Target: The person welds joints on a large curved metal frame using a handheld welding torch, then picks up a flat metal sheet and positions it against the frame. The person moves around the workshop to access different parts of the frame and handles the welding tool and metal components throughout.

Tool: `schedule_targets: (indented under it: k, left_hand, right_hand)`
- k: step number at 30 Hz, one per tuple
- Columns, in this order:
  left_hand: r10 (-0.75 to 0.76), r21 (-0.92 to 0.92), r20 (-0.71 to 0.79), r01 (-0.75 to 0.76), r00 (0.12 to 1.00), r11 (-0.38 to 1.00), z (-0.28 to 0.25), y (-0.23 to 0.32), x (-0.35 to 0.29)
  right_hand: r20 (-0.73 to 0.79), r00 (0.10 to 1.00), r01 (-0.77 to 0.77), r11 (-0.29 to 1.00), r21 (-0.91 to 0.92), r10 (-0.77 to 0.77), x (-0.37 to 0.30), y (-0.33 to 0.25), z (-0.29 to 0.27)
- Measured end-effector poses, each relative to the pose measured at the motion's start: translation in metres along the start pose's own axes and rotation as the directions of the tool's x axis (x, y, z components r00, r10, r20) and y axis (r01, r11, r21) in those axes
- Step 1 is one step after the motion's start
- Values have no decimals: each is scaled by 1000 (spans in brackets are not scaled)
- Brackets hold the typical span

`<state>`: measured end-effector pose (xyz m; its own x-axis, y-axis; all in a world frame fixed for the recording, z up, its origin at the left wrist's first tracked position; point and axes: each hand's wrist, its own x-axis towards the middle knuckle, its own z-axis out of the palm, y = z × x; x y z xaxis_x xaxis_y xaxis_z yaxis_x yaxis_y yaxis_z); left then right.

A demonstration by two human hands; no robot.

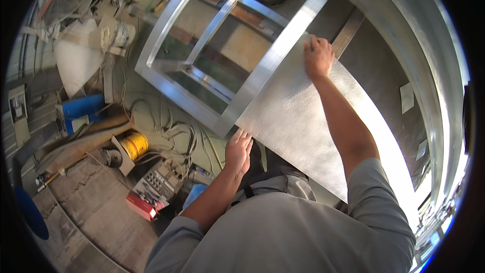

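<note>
A shiny sheet of metal (pixel 290 116) lies flat in front of my body, its left edge along a silver box-shaped metal frame (pixel 273 55). At the sheet's far edge my right hand (pixel 319 58) is closed, its fingers bent over the border beside the frame's bar. My left hand (pixel 239 152) is at the sheet's near left corner, just below the frame's near corner. Its fingers are stretched out and lie against the edge; the thumb is partly hidden. The sheet's right part is washed out by bright light.
A yellow spool (pixel 134 145), coiled cables (pixel 187 136) and a printed box (pixel 154 187) lie on the floor at left. Farther back are a blue box (pixel 83 108) and a white sheet (pixel 76 58). A large curved metal piece (pixel 429 45) rises along the right.
</note>
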<state>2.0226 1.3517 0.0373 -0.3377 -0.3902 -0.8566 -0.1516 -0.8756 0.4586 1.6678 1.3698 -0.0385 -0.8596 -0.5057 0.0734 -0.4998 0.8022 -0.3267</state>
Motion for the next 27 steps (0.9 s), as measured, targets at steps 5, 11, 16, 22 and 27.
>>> schedule_targets:
  k: [5, 11, 16, 22, 27]
  left_hand:
    - [3, 114, 153, -21, 988, 993, -42, 5, 16]
    - [-326, 680, 294, 43, 898, 732, -72, 28, 19]
    - [-429, 827, 536, -554, 727, 95, -90, 22, 43]
    - [-651, 461, 405, -758, 642, -461, -35, 62, 36]
    - [-787, 155, 375, -870, 490, -467, -2, 64, 24]
  right_hand:
    - [133, 991, 26, 999, -46, -19, 5, -2, 0]
    - [225, 971, -66, 995, -70, 80, -92, -15, -31]
    - [195, 967, -188, 976, 107, 164, -290, -8, -91]
    - [15, 611, -787, 605, 118, 792, -540, 11, -146]
    - [92, -345, -797, -344, 497, 934, -740, -32, -69]
